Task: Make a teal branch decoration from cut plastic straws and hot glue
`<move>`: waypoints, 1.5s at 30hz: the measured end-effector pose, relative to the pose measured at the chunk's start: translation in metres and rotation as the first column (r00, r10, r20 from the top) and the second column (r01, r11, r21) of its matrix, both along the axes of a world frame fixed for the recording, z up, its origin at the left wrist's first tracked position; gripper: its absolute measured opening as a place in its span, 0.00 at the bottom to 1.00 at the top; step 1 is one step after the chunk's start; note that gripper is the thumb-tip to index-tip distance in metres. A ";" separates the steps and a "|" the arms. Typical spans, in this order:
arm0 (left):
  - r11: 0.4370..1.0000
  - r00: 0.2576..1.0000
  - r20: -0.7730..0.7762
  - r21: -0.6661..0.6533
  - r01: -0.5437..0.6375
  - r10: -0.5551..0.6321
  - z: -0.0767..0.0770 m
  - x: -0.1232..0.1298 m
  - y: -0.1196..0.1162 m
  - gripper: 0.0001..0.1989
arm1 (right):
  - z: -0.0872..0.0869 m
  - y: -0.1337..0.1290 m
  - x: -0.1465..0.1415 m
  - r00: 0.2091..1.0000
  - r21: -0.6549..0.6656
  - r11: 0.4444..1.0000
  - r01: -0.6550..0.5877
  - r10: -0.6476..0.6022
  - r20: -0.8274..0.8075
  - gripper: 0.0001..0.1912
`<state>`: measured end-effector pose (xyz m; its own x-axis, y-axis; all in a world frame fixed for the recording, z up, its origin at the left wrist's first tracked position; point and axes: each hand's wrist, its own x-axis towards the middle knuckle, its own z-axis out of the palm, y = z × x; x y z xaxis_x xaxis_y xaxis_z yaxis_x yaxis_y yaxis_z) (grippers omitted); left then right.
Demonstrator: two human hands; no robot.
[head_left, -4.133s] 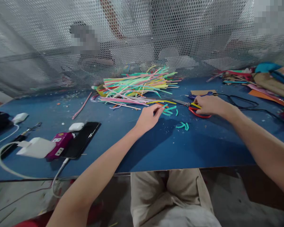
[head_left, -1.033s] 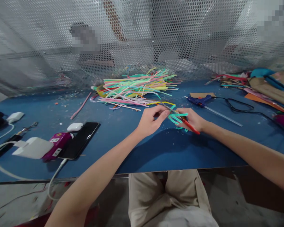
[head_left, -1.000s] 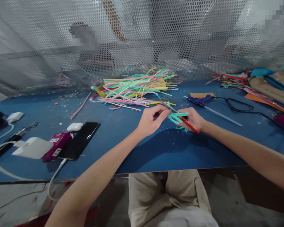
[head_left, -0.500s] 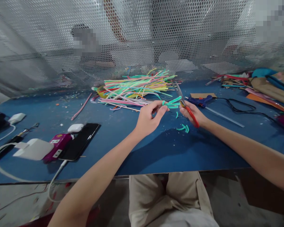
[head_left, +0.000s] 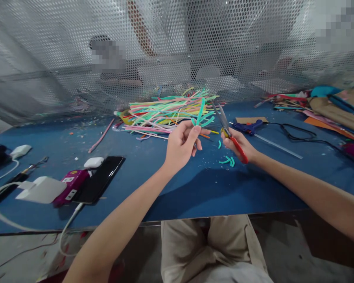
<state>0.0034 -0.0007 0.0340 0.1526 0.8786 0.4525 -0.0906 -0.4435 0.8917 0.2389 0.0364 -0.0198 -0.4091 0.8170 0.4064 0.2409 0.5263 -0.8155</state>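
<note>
Between thumb and fingers, my left hand [head_left: 183,144] pinches a bunch of teal pipe cleaners [head_left: 201,114] whose ends fan out upward and to the right. My right hand [head_left: 238,144] is closed round the red handles of the scissors [head_left: 238,149], with the blades parted and pointing up and away. A gap separates the blades from the teal bunch. Short teal offcuts [head_left: 227,160] lie on the blue table [head_left: 194,200] below the scissors. Behind my left hand is a heap of multicoloured pipe cleaners [head_left: 165,112].
At the right are a blue glue gun [head_left: 249,127] with a black cord, a cardboard piece and craft scraps. A black phone [head_left: 102,179], white charger [head_left: 43,189] and purple power strip [head_left: 72,186] lie left. A perforated metal screen [head_left: 165,43] stands behind, with a person beyond.
My left hand has shifted slightly left and turned, so the teal bunch has moved off the scissors and one piece points upward. The scissors stay in my right hand, nearly in place.
</note>
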 end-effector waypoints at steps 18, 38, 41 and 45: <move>0.967 0.972 0.186 -0.182 0.178 -0.144 -0.007 0.015 -0.011 0.17 | 0.005 -0.015 -0.011 0.992 0.023 0.993 -0.119 0.120 -0.030 0.20; 0.993 0.993 0.092 -0.086 0.081 -0.073 0.002 0.011 -0.009 0.17 | 0.014 -0.023 -0.016 0.993 -0.009 0.993 -0.119 0.119 0.005 0.22; 0.994 0.995 0.076 -0.090 0.070 -0.063 0.001 0.013 -0.012 0.17 | 0.014 -0.025 -0.019 0.991 -0.031 0.991 -0.131 0.130 -0.028 0.23; 0.998 1.000 0.021 -0.066 0.018 -0.016 0.002 0.012 -0.015 0.17 | 0.016 -0.030 -0.020 0.982 -0.120 0.975 -0.187 0.183 -0.038 0.25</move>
<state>0.0153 -0.0160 0.0361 0.1590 0.9041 0.3967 -0.1162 -0.3818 0.9169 0.2189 0.0061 -0.0041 -0.5481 0.7724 0.3211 0.1257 0.4556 -0.8813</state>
